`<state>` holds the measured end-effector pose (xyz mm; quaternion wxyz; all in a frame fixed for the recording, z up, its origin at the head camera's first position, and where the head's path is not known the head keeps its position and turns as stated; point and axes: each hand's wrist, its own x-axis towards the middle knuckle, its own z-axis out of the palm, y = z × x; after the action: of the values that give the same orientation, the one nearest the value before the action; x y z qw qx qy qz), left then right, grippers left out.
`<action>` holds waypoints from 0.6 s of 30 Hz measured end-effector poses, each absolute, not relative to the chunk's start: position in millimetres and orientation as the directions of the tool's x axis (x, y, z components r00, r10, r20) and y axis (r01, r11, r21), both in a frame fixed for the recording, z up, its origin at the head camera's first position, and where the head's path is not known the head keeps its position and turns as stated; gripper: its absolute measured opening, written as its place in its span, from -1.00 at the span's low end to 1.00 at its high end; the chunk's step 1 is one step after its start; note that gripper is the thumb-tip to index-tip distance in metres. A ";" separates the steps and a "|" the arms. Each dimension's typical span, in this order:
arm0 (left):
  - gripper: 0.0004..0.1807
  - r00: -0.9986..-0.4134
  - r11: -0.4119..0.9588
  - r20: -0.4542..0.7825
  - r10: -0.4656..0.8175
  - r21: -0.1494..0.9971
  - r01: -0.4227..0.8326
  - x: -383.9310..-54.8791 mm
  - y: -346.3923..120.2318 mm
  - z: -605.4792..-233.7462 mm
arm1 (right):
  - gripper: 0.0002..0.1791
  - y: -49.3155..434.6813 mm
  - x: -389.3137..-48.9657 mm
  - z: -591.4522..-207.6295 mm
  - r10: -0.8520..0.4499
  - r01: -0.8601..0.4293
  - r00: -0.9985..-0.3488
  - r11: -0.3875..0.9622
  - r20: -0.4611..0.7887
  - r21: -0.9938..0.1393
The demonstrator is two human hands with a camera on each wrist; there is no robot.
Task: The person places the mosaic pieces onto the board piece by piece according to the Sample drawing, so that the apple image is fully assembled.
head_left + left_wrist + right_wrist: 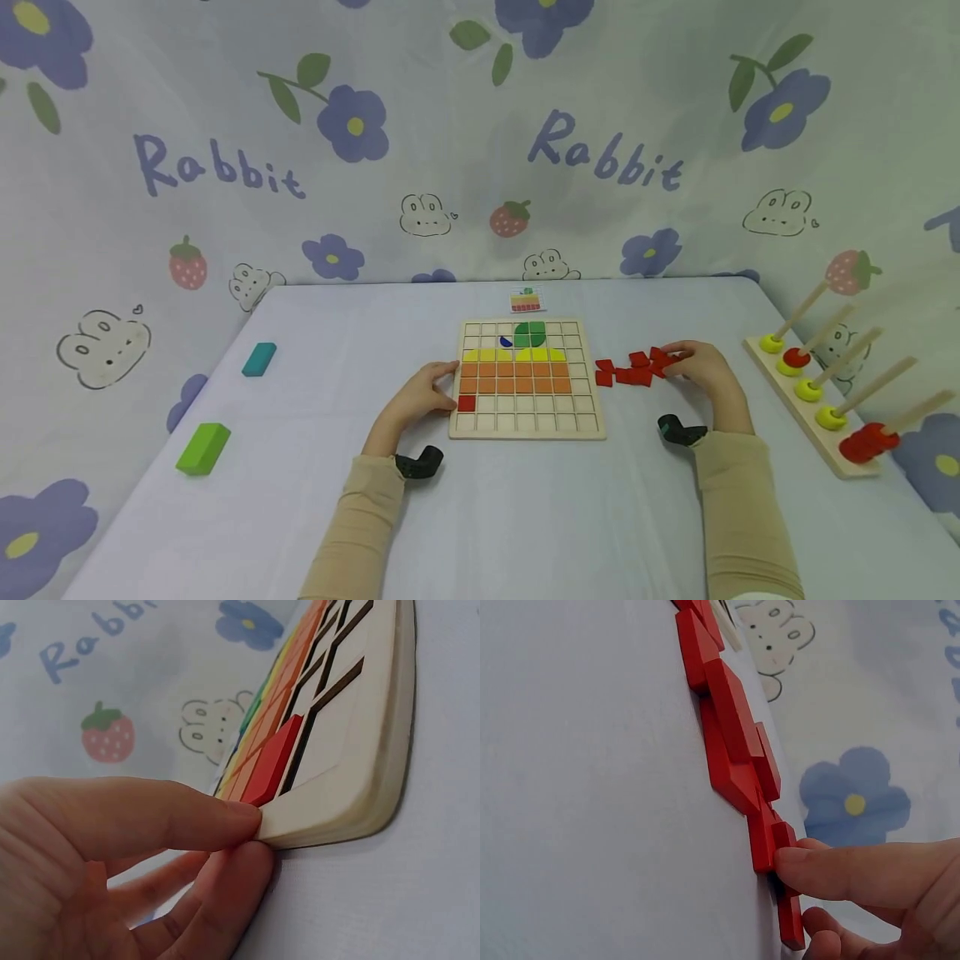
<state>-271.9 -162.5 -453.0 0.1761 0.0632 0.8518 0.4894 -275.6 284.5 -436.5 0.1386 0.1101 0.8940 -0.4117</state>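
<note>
Centre frame, a grid board lies beside the left hand, loosely open, thumb touching its edge. Right of frame, the right hand pinches one red tile; overlapping neighbouring tiles could be dragged astray by a hasty lift

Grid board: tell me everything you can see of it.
The grid board is pale and looks wooden, with rounded corners and dark grid lines. It lies flat on the table, holding green, blue, yellow and orange pieces, plus one red square below the orange rows at left. Many cells are bare. The left hand touches its left edge.
</note>
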 end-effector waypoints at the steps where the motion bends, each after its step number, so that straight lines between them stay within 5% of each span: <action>1: -0.17 -0.931 0.519 -0.233 0.280 0.853 -0.058 -272.0 -162.5 -453.1 | -0.44 283.6 -275.8 -436.7 0.089 0.313 -0.937 0.640 -0.337 -0.702; 18: -0.18 -0.922 0.523 -0.242 0.303 0.851 -0.051 -271.9 -164.2 -453.5 | -0.54 278.8 -276.1 -437.1 0.101 0.263 -0.960 0.653 -0.263 -0.710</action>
<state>-271.9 -164.2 -453.5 0.1834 0.0738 0.8532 0.4827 -276.1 278.8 -437.1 0.1003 0.1008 0.9036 -0.4040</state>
